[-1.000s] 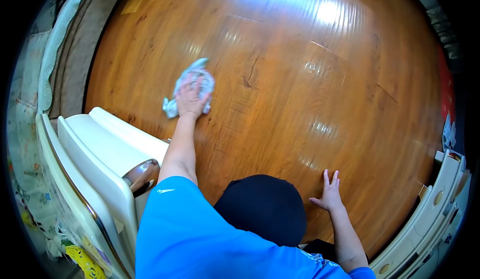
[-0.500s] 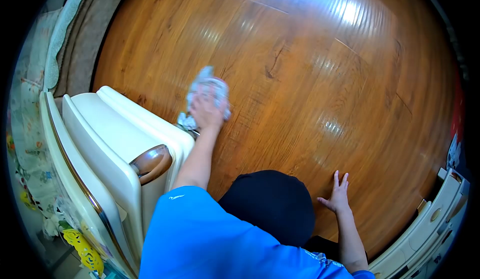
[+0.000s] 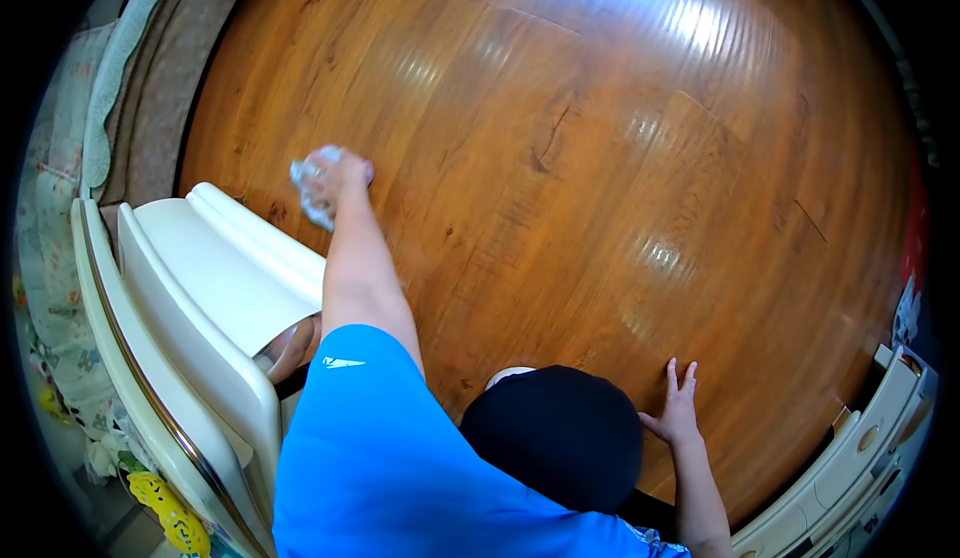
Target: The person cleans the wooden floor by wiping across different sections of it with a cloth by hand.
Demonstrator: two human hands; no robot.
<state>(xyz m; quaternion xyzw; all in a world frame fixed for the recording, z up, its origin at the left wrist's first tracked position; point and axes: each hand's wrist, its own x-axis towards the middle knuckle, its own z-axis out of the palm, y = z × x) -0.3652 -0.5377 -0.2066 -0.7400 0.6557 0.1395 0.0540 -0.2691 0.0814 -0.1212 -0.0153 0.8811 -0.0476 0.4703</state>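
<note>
My left hand (image 3: 346, 178) is closed over a crumpled pale cloth (image 3: 302, 180) and presses it against the wooden floor (image 3: 560, 208). Part of the cloth is hidden under the fingers and blurred. Just below that hand stands the white cabinet (image 3: 220, 268) with curved edges. My right hand (image 3: 678, 416) has its fingers spread, holds nothing, and appears to rest on the floor beside my dark-clothed knee (image 3: 555, 438).
A brown rug-like strip (image 3: 155, 88) with a pale scalloped edge runs along the upper left. Another cream furniture piece (image 3: 850, 458) stands at the lower right. A yellow flower-shaped item (image 3: 165, 508) lies at the lower left.
My left hand has slid the cloth leftward across the floor, and my left arm now reaches farther over the cabinet's corner. My right hand has stayed nearly in place.
</note>
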